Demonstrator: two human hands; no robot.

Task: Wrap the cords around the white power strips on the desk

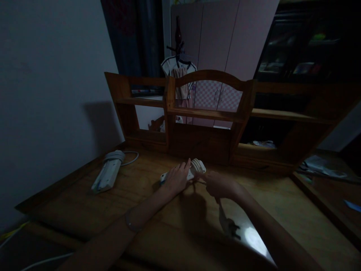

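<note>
On the wooden desk, a white power strip (201, 165) has its cord wound in several turns around its right end. My left hand (178, 176) is closed over the middle of the strip, with the strip's left end showing past the fingers. Just right of it, my right hand (218, 183) is closed on the free part of the cord (200, 182). Below that hand hangs the plug (234, 230), dark-pronged and somewhat blurred. A second power strip (108, 171), its grey cord wrapped around the far end, lies apart at the left.
A wooden shelf unit (199, 140) stands along the back of the desk (158, 229). To the left is a pale wall (56, 75). Plastic bags (321, 167) lie on a surface at the right. A pale cable (47, 259) runs along the lower left.
</note>
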